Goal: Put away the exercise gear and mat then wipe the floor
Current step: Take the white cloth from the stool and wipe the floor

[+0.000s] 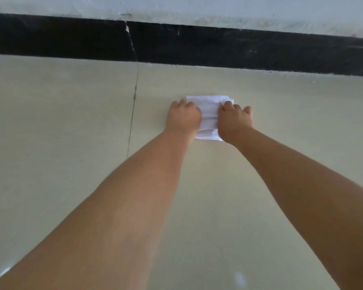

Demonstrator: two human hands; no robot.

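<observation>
Both bare arms stretched forward, left hand [183, 117] and right hand [234, 120] palms down, fingers [228, 105] curled

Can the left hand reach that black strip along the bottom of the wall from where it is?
Probably yes, with a stretch. The left hand presses on the white cloth, and only bare floor lies between it and the black strip. Nothing blocks the way, though the arm already looks nearly straight.
</observation>
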